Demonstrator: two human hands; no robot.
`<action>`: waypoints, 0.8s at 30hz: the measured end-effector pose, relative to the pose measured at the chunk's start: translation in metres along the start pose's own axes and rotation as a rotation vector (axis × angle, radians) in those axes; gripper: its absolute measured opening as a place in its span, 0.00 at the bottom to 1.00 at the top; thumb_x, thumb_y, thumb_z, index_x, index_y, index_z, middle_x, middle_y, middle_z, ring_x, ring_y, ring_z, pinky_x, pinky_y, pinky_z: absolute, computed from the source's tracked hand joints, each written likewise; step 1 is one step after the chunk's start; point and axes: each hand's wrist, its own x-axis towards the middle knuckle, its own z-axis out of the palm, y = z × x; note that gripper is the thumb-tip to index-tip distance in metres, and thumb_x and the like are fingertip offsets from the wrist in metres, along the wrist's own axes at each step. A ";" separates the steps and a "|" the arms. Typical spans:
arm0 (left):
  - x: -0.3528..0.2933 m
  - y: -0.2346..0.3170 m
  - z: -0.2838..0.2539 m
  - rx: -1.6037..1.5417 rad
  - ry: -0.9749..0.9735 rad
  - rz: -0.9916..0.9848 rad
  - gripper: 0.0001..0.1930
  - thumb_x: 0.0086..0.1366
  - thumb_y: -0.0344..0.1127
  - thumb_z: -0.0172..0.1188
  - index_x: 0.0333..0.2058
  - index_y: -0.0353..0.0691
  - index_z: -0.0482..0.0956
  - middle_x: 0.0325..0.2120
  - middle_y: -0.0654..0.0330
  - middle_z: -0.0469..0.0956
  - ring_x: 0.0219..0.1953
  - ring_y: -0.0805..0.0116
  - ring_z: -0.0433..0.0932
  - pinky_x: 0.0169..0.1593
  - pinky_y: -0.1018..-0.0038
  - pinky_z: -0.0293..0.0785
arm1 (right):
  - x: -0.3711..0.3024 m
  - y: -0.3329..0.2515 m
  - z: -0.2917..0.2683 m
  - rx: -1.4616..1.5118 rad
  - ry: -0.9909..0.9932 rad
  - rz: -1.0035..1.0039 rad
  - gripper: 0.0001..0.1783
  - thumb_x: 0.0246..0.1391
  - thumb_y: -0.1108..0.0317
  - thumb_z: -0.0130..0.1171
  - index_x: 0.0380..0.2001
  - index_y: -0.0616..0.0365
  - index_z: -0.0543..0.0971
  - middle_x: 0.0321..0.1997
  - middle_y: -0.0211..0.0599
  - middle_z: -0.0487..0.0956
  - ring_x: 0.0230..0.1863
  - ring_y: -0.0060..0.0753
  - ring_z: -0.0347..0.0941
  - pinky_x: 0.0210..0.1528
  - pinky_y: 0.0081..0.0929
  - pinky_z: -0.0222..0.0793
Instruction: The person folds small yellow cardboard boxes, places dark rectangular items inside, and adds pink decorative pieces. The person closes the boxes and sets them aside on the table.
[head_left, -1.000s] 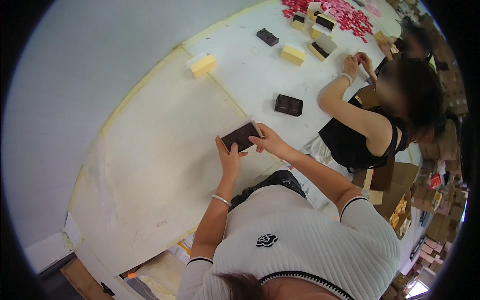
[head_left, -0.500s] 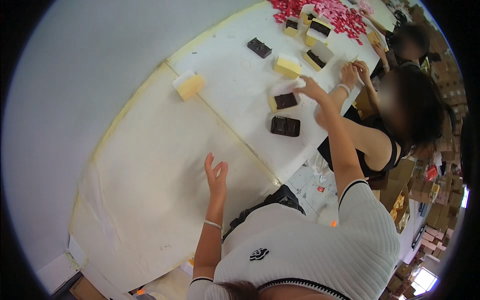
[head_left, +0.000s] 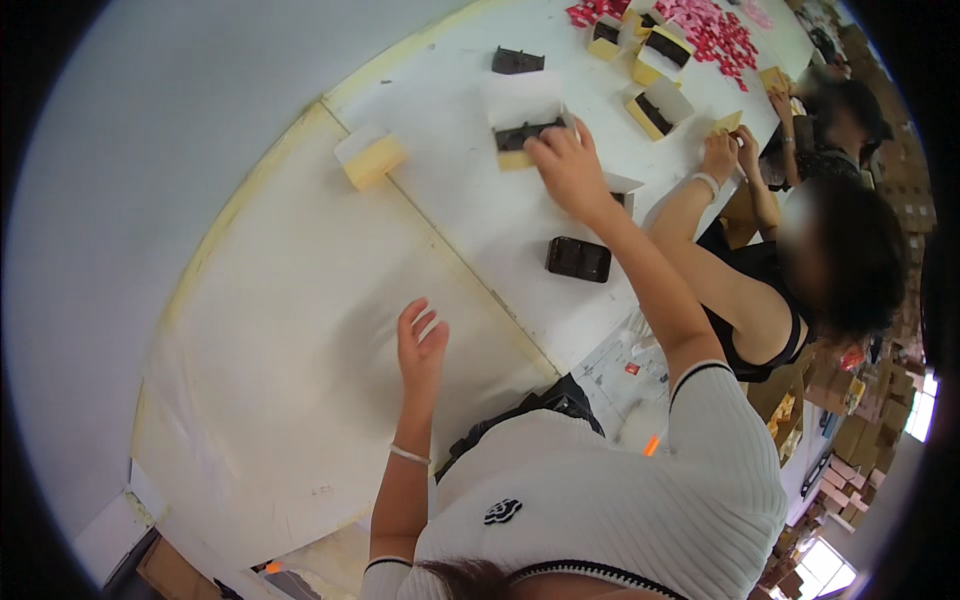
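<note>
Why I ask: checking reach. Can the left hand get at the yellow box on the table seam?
Likely yes: nothing visible stands between the open, empty left hand and the yellow box.

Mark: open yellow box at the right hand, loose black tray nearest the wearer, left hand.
Open yellow box [head_left: 514, 160], head view: near wall.
Loose black tray [head_left: 579, 259], head view: centre of visible face.
Left hand [head_left: 420, 345], head view: middle of the hand.

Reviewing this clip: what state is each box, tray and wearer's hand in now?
Gripped yellow box: flap up, dark tray inside.
Right hand: closed on that box's right end.
Left hand: empty, fingers slightly curled.
Left yellow box: flap out, inside hidden.
Near loose tray: outside any box.
Far loose tray: outside any box.
Half-hidden box: flap up, behind right forearm.
Box farther right: open, dark inside.
Three far boxes: open, dark inside.
</note>
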 end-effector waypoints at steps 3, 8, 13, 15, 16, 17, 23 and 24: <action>0.005 0.022 0.019 -0.001 -0.019 0.102 0.22 0.59 0.30 0.53 0.53 0.38 0.60 0.51 0.57 0.62 0.51 0.63 0.66 0.51 0.72 0.64 | -0.011 -0.041 -0.014 0.060 0.030 -0.114 0.12 0.42 0.75 0.50 0.33 0.49 0.70 0.29 0.29 0.65 0.39 0.30 0.66 0.60 0.47 0.49; 0.011 0.010 0.009 0.062 0.000 0.095 0.27 0.58 0.33 0.57 0.55 0.40 0.58 0.55 0.56 0.58 0.52 0.62 0.64 0.51 0.68 0.65 | -0.028 0.022 0.015 -0.197 -0.143 0.159 0.21 0.43 0.69 0.55 0.44 0.48 0.71 0.46 0.38 0.67 0.53 0.40 0.60 0.61 0.51 0.46; 0.002 -0.011 0.002 0.031 0.053 0.049 0.26 0.58 0.34 0.57 0.54 0.40 0.58 0.54 0.57 0.58 0.52 0.63 0.64 0.50 0.70 0.66 | 0.012 -0.023 0.046 0.051 -0.358 0.100 0.36 0.39 0.67 0.61 0.55 0.51 0.62 0.60 0.46 0.58 0.62 0.46 0.51 0.61 0.48 0.46; -0.003 -0.016 0.004 0.014 0.028 0.039 0.26 0.58 0.33 0.57 0.54 0.40 0.59 0.54 0.57 0.59 0.52 0.63 0.64 0.50 0.71 0.66 | 0.034 -0.065 0.081 0.267 -0.294 -0.149 0.37 0.40 0.68 0.60 0.57 0.52 0.59 0.62 0.47 0.56 0.62 0.46 0.51 0.61 0.46 0.47; -0.007 -0.013 0.007 0.017 0.021 0.017 0.25 0.58 0.32 0.56 0.54 0.39 0.59 0.54 0.57 0.59 0.51 0.63 0.64 0.50 0.71 0.67 | 0.048 -0.085 0.094 0.261 -0.245 -0.151 0.37 0.41 0.69 0.59 0.57 0.53 0.59 0.61 0.47 0.56 0.62 0.46 0.52 0.61 0.47 0.47; -0.009 -0.012 0.006 0.002 0.026 0.025 0.25 0.58 0.32 0.56 0.54 0.39 0.59 0.53 0.57 0.59 0.51 0.63 0.64 0.50 0.71 0.67 | 0.061 -0.101 0.106 0.251 -0.196 -0.147 0.36 0.41 0.70 0.58 0.57 0.54 0.59 0.61 0.47 0.57 0.62 0.46 0.53 0.61 0.47 0.47; -0.022 -0.003 -0.038 -0.095 0.162 -0.186 0.29 0.60 0.40 0.53 0.57 0.47 0.52 0.54 0.57 0.57 0.52 0.61 0.63 0.50 0.62 0.66 | 0.099 -0.132 0.152 0.155 -0.492 -0.002 0.26 0.43 0.71 0.51 0.50 0.54 0.67 0.49 0.46 0.68 0.56 0.45 0.58 0.60 0.55 0.45; -0.019 -0.002 -0.044 -0.161 0.199 -0.203 0.30 0.61 0.41 0.53 0.58 0.48 0.50 0.54 0.57 0.56 0.53 0.60 0.62 0.50 0.61 0.66 | 0.088 -0.137 0.151 0.157 -0.442 -0.083 0.26 0.41 0.73 0.52 0.49 0.53 0.67 0.47 0.45 0.68 0.55 0.45 0.59 0.60 0.55 0.44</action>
